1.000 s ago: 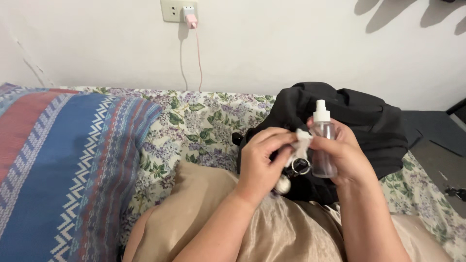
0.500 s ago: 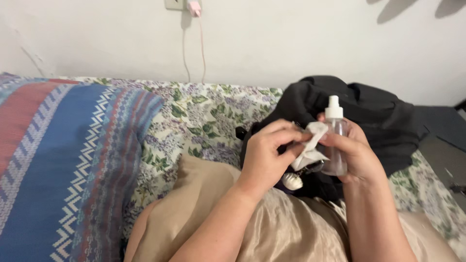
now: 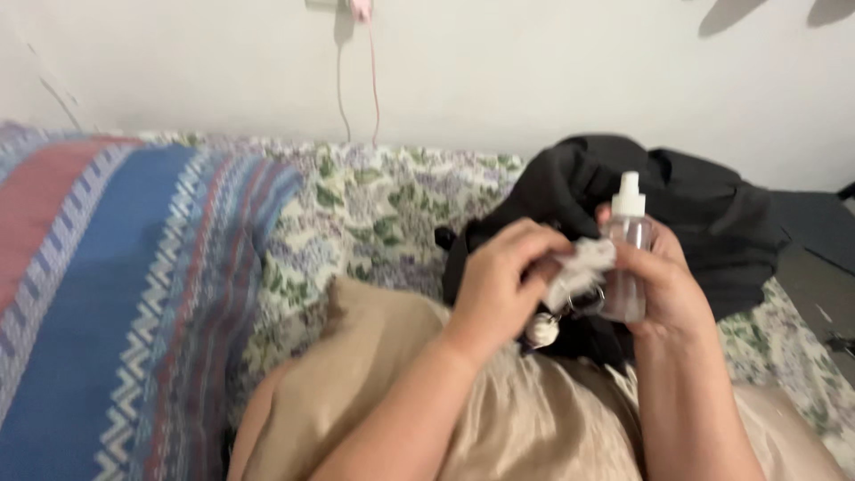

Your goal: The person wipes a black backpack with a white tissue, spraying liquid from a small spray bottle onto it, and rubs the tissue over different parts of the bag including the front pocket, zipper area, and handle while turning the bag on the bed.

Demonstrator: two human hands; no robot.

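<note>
Bottle [image 3: 625, 258]: small, clear, white spray top, upright, right of centre in the frame, over the lap. Held in right hand [image 3: 663, 289], grip wrapped round the body, thumb side toward the camera. Cloth [image 3: 577, 265]: pale, crumpled, touching the bottle's left side, pinched in left hand [image 3: 503, 281], fingers bunched on it. Ring [image 3: 583, 301] and small pale bauble [image 3: 541, 330] hanging just below the cloth, between the hands; blurred, attachment unclear.

Behind the hands, upper right: black bag [image 3: 704, 214], slumped on floral sheet [image 3: 383, 214]. Left half of frame: striped blanket [image 3: 125, 294], blue and red with zigzag bands. Bottom centre: beige fabric [image 3: 499, 428] across the lap. Top centre: pink cable [image 3: 372, 80] running down the white wall from a plug at the frame's edge.

Likely risks, judged from this pose: bottle slipping if the right grip loosens while the cloth rubs against it, since smooth plastic gives little purchase. Spray top pressed by accident if a finger rides up, wetting cloth, lap or bag. Hanging ring and bauble catching in the cloth folds and tugging. Bottle dropped here probably landing soft on lap or bed, yet possibly rolling off toward the frame's right edge.
</note>
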